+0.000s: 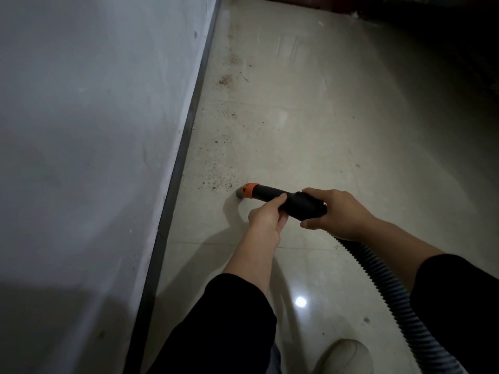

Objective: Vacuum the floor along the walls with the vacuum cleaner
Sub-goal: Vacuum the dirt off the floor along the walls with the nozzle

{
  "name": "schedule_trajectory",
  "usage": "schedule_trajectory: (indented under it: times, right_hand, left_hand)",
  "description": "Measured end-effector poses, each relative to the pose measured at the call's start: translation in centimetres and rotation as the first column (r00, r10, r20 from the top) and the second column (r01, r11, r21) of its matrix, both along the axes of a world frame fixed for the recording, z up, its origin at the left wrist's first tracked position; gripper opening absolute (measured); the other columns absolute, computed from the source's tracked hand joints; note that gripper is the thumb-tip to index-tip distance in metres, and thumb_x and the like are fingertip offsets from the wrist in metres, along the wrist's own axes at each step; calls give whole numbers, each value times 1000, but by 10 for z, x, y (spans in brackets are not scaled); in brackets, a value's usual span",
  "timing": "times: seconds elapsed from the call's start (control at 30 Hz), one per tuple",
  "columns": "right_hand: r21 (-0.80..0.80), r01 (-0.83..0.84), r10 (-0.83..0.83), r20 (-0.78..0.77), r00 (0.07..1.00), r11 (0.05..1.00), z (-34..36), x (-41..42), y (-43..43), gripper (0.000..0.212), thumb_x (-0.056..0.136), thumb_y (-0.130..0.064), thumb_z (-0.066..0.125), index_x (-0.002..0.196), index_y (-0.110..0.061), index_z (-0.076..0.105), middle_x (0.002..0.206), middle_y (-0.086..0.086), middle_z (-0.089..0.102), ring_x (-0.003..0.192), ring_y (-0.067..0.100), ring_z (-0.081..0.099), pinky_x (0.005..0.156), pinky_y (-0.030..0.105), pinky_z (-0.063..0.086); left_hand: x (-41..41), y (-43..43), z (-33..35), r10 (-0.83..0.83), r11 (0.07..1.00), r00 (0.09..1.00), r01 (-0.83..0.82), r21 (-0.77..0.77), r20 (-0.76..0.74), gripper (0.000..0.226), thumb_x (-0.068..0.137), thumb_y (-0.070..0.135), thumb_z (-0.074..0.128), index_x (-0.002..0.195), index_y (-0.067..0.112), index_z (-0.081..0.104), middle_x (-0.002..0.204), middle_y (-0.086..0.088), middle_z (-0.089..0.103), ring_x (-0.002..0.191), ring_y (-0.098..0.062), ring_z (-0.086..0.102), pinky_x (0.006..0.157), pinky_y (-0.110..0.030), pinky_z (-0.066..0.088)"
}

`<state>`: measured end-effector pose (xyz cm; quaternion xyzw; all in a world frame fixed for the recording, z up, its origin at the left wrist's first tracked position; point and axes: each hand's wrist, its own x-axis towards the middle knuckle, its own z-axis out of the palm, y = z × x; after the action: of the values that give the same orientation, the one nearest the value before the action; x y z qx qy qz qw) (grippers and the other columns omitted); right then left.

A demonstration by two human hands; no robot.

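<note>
black plastic of the vacuum nozzle [286, 202] is gripped two-handed: fingers [313, 191] of the right hand [337, 214] are curled round the rear, likely for push, those of the left hand [266, 220] round the front for aim. the grey tip [239, 193] is set at the floor [324, 130] beside grit [216, 184] near the skirting [186, 147]. the hose [391, 290] is cut off, the machine unseen.

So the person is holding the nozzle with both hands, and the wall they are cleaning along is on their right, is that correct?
Not quite: the wall is on their left, as the head view shows. The left hand and right hand do both hold the nozzle.
</note>
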<state>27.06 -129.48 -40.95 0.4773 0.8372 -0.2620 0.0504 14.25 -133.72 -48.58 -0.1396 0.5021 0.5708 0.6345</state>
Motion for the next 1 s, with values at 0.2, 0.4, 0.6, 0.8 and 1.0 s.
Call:
schedule_trajectory:
  times: [0.2, 0.4, 0.6, 0.8, 1.0]
  right_hand:
    - [-10, -13, 12, -23, 1000, 1000, -1, -12, -5, 48, 78, -26, 78, 122, -25, 58, 101, 1, 67, 85, 18, 59, 79, 34, 50]
    - [-3, -29, 29, -34, 999, 1000, -4, -22, -7, 48, 78, -28, 78, 121, -25, 58, 100, 1, 68, 86, 19, 60, 79, 36, 51]
    - [-5, -51, 51, -43, 998, 999, -8, -33, -2, 50, 77, -28, 78, 122, -27, 57, 98, 1, 67, 83, 19, 60, 77, 36, 52]
    - [-8, -85, 85, -40, 996, 996, -10, -47, 1, 48, 77, -29, 78, 121, -27, 57, 99, 0, 67, 83, 18, 60, 78, 37, 52]
    - [-23, -106, 105, -45, 993, 994, -11, -58, 3, 49, 78, -28, 78, 122, -27, 57, 100, 0, 67, 85, 19, 60, 79, 35, 52]
  left_hand:
    - [-11, -4, 1, 18, 1000, 1000, -18, -2, 6, 45, 88, 10, 70, 129, 0, 56, 123, -16, 66, 86, -15, 64, 70, -20, 54]
    - [-22, -7, -1, 19, 1000, 1000, -19, -22, -7, 46, 88, 9, 70, 131, 0, 55, 125, -17, 64, 111, -20, 63, 70, -21, 52]
    - [-33, -5, -3, 66, 998, 998, -66, -6, -10, 45, 88, 7, 70, 130, -1, 55, 123, -17, 65, 89, -15, 63, 69, -20, 53]
    - [-46, -6, -5, 95, 995, 995, -95, -25, -10, 44, 88, 7, 70, 129, -1, 56, 122, -17, 66, 106, -20, 65, 75, -22, 53]
    - [-55, -8, -4, 123, 992, 992, -124, -22, -15, 43, 89, 6, 69, 129, -2, 56, 123, -18, 65, 112, -22, 63, 78, -22, 52]
